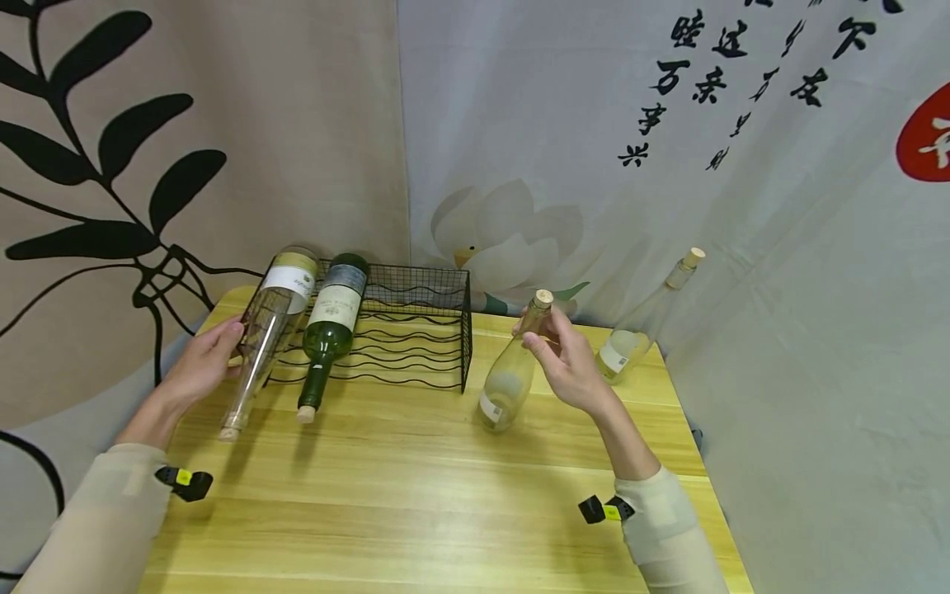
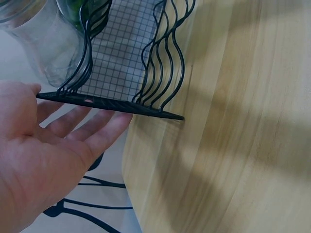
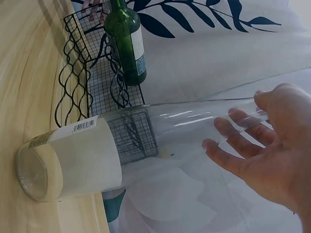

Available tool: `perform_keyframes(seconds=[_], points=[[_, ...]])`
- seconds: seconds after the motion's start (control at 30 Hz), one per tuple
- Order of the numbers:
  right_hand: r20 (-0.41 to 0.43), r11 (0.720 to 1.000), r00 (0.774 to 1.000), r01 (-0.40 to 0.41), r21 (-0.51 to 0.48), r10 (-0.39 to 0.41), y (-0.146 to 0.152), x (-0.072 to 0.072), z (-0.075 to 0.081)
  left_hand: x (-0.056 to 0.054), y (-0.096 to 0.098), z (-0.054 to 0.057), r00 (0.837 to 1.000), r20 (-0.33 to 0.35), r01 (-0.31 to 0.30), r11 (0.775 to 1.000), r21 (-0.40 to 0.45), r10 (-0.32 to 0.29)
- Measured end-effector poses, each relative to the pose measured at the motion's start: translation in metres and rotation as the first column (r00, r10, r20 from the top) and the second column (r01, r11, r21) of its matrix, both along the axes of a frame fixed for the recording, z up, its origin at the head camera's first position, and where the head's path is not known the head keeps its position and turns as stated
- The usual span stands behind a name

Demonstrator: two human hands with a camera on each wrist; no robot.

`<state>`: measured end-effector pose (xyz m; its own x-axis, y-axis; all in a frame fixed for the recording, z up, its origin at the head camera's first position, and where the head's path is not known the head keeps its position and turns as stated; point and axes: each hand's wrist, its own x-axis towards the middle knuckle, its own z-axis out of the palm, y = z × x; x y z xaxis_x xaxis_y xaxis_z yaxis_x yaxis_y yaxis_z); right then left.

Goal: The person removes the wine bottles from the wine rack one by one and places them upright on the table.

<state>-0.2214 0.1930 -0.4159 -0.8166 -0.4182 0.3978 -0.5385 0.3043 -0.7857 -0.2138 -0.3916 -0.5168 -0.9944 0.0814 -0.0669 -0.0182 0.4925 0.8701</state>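
My left hand [image 1: 206, 356] grips the left end of a black wire wine rack [image 1: 467, 330], with fingertips against its side frame [image 2: 112, 103]. Two corked bottles lie on that rack with their necks toward me: a clear one [image 1: 256, 346] beside the hand and a green one [image 1: 326, 330]. With thumb and fingers my right hand [image 1: 570, 363] holds a clear bottle [image 1: 505, 384] by the neck. This bottle stands slightly tilted, its base low over the table, cork on top. The right wrist view shows its white label [image 3: 87, 155].
Another clear corked bottle [image 1: 627, 342] stands at the table's back right corner. The wooden table [image 1: 416, 495] reaches back to a printed cloth [image 1: 519, 124] hanging behind it. Wavy wire rows [image 1: 416, 334] of the rack show right of the green bottle.
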Motion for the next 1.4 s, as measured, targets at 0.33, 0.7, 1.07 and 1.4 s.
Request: perform_keyframes(seconds=[0.33, 0.7, 1.07, 1.4], points=[[0.0, 0.999, 0.999, 0.04, -0.002, -0.04, 0.007, -0.011, -0.001, 0.0, 0.0, -0.001, 1.0, -0.006, 0.009, 1.0, 0.013, -0.009], [0.027, 0.997, 0.996, 0.08, 0.005, -0.08, 0.014, -0.023, -0.001, -0.001, 0.001, 0.001, 1.0, -0.005, 0.01, 1.0, 0.02, -0.01], [0.003, 0.994, 0.994, 0.107, 0.006, -0.107, 0.02, -0.033, -0.004, 0.0, 0.001, 0.001, 1.0, 0.004, -0.002, 1.0, 0.008, 0.002], [-0.021, 0.99, 0.99, 0.142, 0.017, -0.142, 0.024, -0.041, -0.003, 0.001, 0.001, 0.003, 1.0, 0.002, -0.001, 1.0, 0.004, 0.001]])
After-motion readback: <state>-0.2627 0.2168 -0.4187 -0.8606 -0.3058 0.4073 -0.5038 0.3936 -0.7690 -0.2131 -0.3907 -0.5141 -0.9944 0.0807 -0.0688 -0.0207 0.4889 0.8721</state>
